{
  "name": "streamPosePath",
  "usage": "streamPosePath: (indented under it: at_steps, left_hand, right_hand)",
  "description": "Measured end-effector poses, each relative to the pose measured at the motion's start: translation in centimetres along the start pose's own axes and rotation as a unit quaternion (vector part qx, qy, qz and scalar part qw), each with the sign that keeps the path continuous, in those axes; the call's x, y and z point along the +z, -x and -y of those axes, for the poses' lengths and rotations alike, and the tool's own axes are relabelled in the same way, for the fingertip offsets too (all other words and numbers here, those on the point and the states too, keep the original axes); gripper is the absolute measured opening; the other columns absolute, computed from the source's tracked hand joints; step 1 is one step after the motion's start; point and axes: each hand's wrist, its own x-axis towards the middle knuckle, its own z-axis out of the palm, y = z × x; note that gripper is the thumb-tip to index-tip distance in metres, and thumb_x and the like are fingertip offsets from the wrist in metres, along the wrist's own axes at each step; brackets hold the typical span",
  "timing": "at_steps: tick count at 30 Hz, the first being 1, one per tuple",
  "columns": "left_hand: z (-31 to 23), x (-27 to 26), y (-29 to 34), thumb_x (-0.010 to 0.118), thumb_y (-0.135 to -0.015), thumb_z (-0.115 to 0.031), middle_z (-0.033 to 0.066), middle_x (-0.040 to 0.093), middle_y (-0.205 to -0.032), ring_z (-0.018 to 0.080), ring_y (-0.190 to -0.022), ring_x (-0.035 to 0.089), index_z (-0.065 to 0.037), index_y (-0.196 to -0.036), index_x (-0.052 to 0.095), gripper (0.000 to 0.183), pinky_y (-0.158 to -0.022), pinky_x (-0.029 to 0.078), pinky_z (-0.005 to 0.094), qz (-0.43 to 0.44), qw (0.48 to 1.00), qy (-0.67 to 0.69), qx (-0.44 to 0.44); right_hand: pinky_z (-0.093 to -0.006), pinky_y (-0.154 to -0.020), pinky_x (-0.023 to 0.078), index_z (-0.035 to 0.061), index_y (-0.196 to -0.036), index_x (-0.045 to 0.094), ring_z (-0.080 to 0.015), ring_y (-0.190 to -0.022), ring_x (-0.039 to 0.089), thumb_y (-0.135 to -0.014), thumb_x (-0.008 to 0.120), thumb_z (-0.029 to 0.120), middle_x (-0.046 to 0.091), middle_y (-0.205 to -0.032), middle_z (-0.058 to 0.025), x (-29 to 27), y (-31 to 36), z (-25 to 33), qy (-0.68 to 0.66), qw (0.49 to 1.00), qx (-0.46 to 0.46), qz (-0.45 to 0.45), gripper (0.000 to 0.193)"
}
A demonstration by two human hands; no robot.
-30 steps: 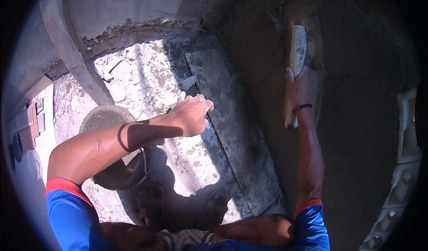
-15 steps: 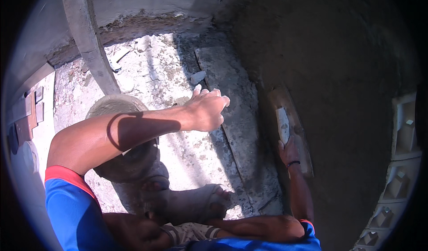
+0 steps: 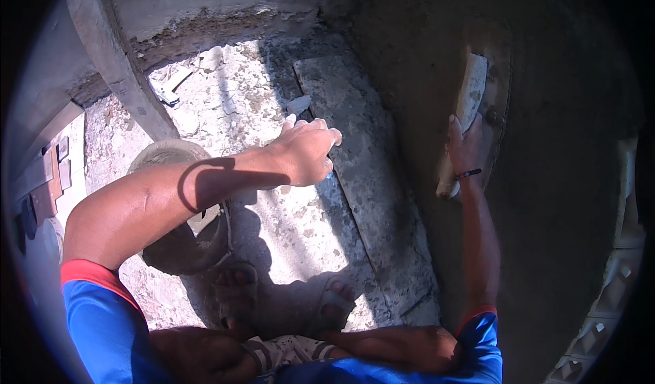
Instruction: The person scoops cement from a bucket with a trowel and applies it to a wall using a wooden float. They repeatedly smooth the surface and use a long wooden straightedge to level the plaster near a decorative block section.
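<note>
My right hand (image 3: 465, 145) is closed round the pale handle of a long plastering float (image 3: 502, 97), whose flat board lies against the dark grey plastered wall (image 3: 566, 138) on the right. My left hand (image 3: 307, 153) hangs out in front over the floor, its fingers curled and whitened at the tips. The palm faces down, so whatever it may hold is hidden. Below my left forearm stands a dark bucket (image 3: 184, 254) with grey mortar on it, partly covered by the arm.
A plank (image 3: 119, 63) leans from the far wall to the bucket. A flat slab (image 3: 361, 138) lies along the right wall's foot, with a stone chunk (image 3: 298, 105) beside it. Board pieces (image 3: 51, 179) lie at left. Patterned vent blocks (image 3: 607, 295) line the right edge.
My right hand has carried the float farther away along the wall, and the float has tilted the other way. My left hand has shifted slightly left and up, staying curled.
</note>
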Motion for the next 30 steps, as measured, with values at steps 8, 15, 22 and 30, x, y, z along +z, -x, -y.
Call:
streamPosePath:
  at_steps: [8,15,22,30]
  left_hand:
    - [1.1,1.9,-0.2,0.059,-0.079,-0.012,0.0219,0.054,-0.119,0.0368,-0.112,0.053,-0.002,-0.121,0.055,0.043,-0.098,0.037,0.048,0.043,0.997,0.018,-0.057]
    - [-0.4,2.1,-1.4,0.057,-0.082,-0.011,0.0246,0.053,-0.119,0.0385,-0.115,0.051,0.002,-0.122,0.052,0.042,-0.101,0.035,0.0478,0.039,0.999,0.011,-0.012]
    - [-0.7,0.8,0.5,0.057,-0.08,-0.013,0.0233,0.055,-0.118,0.0356,-0.114,0.052,0.001,-0.12,0.054,0.043,-0.101,0.032,0.0508,0.017,1.0,-0.002,0.011]
    - [2.7,-0.2,3.5,0.063,-0.079,-0.016,0.0202,0.058,-0.109,0.0346,-0.11,0.053,-0.002,-0.118,0.055,0.042,-0.099,0.034,0.049,-0.004,1.0,-0.025,-0.017]
  right_hand:
    - [-0.0561,-0.077,0.047,-0.0015,-0.111,0.04,-0.0498,-0.09,0.059,-0.088,0.061,0.029,0.061,-0.096,-0.0337,8.6,1.4,-6.5,0.224,0.969,-0.02,0.107,0.044]
    - [-0.0559,-0.078,0.047,-0.0011,-0.109,0.041,-0.0503,-0.09,0.059,-0.086,0.063,0.029,0.061,-0.094,-0.0326,8.2,6.2,-11.0,0.278,0.945,0.011,0.17,0.043]
    - [-0.0568,-0.079,0.046,-0.0013,-0.109,0.04,-0.0512,-0.091,0.058,-0.087,0.061,0.031,0.06,-0.095,-0.0332,1.7,12.1,-13.6,0.328,0.916,0.083,0.217,0.044]
    - [-0.0533,-0.075,0.047,-0.0039,-0.123,0.04,-0.0488,-0.091,0.059,-0.089,0.06,0.035,0.059,-0.1,-0.0316,-10.2,20.6,-15.9,0.279,0.957,0.043,0.071,0.055]
